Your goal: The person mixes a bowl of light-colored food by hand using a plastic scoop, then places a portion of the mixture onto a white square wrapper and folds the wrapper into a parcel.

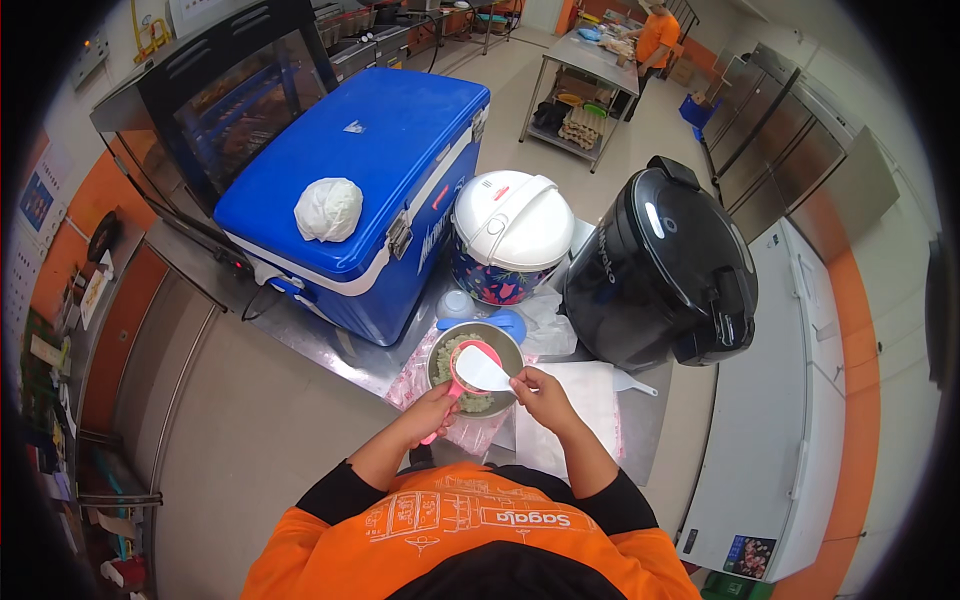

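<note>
My left hand [435,415] grips the handle of a pink scoop [454,389], whose round bowl is over a metal pot [516,349]. In my right hand [541,395] is a white rice paddle [480,367], its flat blade lying over the scoop's bowl and hiding what it holds. Cooked rice [478,403] shows inside the pot. Behind the pot lies a blue plastic utensil [510,322] beside a small pale bowl [455,304]. Sheets of white paper [539,435] lie to the right of the pot, with another white utensil [635,384] at their edge.
A blue cooler box [360,165] with a white wrapped bundle [328,210] on its lid stands at the left. A white-lidded rice container [513,225] and a large black cooker [660,262] stand behind the pot. A person [658,37] in orange is at a far metal table [559,52].
</note>
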`<state>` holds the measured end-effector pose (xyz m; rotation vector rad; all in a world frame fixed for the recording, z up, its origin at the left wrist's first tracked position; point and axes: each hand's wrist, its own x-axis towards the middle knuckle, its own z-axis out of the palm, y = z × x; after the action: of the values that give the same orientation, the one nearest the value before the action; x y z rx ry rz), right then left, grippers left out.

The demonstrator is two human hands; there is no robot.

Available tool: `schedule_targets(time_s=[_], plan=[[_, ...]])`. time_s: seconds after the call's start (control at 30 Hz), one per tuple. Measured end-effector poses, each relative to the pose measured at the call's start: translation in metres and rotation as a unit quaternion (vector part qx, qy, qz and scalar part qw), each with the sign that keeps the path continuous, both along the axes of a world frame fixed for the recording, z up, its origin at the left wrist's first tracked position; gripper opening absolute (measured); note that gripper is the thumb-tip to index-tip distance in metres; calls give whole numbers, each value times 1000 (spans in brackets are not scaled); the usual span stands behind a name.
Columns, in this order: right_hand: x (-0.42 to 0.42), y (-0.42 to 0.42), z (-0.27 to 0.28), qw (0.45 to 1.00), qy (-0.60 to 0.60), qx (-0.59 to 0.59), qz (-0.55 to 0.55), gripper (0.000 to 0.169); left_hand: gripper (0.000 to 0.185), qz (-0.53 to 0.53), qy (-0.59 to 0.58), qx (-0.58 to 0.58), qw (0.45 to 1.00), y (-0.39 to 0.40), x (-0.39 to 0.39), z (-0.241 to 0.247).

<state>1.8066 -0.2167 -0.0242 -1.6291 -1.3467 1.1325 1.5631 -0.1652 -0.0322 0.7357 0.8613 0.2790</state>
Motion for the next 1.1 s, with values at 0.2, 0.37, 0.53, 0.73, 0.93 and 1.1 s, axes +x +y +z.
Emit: schedule_targets(time_s=[0.2, 0.37, 0.53, 0.73, 0.93, 1.1], plan=[[-1, 6, -6, 998, -49, -13, 32, 21, 35, -9, 21, 23, 999, -1, -11, 6], [13, 20, 33, 1000, 15, -7, 21, 20, 33, -1, 73, 85, 994, 11, -27, -6], [22, 39, 66, 942, -327, 65, 39, 14, 34, 99, 206, 232, 945, 27, -39, -30], [-19, 62, 40, 779, -613, 56, 123, 9, 30, 168, 184, 245, 937, 40, -20, -56], [-34, 96, 25, 701, -662, 214, 156, 9, 30, 123, 124, 168, 970, 54, -24, -76], [-10, 118, 3, 742, -574, 290, 193, 11, 37, 126, 135, 230, 956, 59, -24, -71]])
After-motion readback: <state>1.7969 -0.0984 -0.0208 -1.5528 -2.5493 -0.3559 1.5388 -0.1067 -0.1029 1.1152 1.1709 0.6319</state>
